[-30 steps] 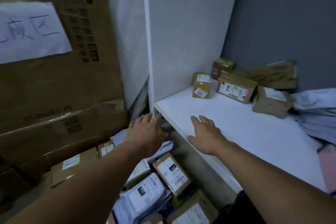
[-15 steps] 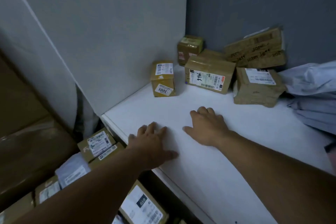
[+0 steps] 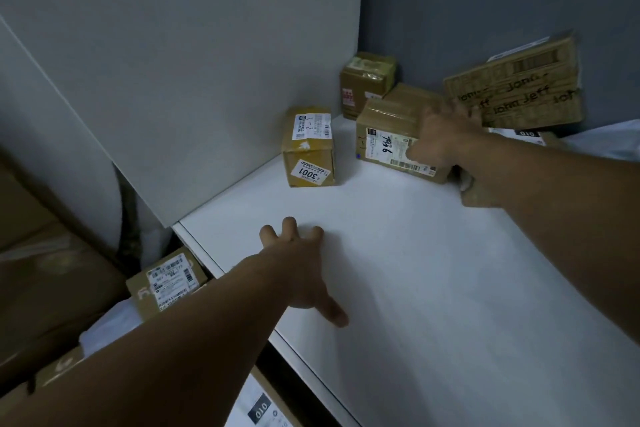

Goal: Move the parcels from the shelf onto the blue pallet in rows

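Parcel [image 3: 384,141] with a handwritten label, at the back of the white shelf [image 3: 433,288] near a small parcel [image 3: 308,149], now has the right hand [image 3: 441,146] on it. Half a second ago that hand lay flat mid-shelf. Its thumb is on the front and its fingers over the top, but blur hides whether the grip has closed. The left hand [image 3: 301,274] stays flat with fingers spread at the shelf edge. A pickup appears to be starting; the pallet is out of view.

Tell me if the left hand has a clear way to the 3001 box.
Probably yes: only bare shelf lies between the left hand and the 3001 box, and the right hand is off at the next box.
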